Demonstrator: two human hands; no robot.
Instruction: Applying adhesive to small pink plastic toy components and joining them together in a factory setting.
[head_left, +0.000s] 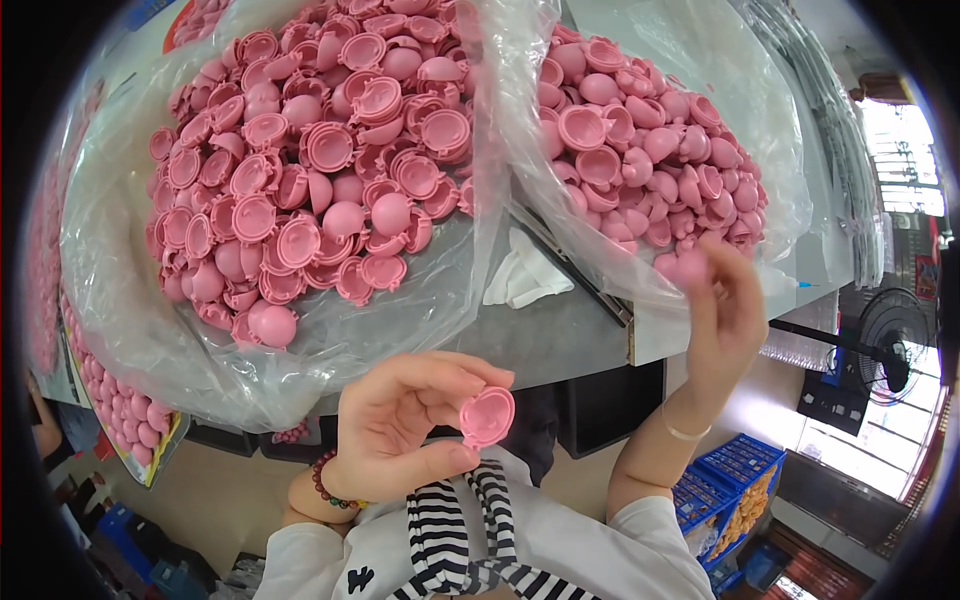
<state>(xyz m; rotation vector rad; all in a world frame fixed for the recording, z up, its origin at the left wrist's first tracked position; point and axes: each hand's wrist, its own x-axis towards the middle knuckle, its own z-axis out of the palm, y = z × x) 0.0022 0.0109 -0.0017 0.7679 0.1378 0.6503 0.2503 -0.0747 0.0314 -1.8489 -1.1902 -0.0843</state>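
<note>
My left hand [405, 425] pinches a small round pink plastic half-shell [488, 416] between thumb and fingers, its hollow side showing, with a small tab at its lower edge. Over at the right, my right hand [732, 310] is raised by the near edge of a bagged pile of pink plastic parts [650, 140]. Its fingertips close on a blurred pink plastic piece [683, 266], whose exact shape I cannot make out. A larger heap of pink half-shells [300, 190] lies ahead on the left in an opened clear plastic bag [350, 345].
Between the two bags lie a crumpled white cloth [528, 270] and a dark metal strip [575, 260] on the grey table [580, 345]. A black fan [885, 345] stands at the right. Blue crates [735, 470] sit below it. More pink balls [115, 405] lie at the left edge.
</note>
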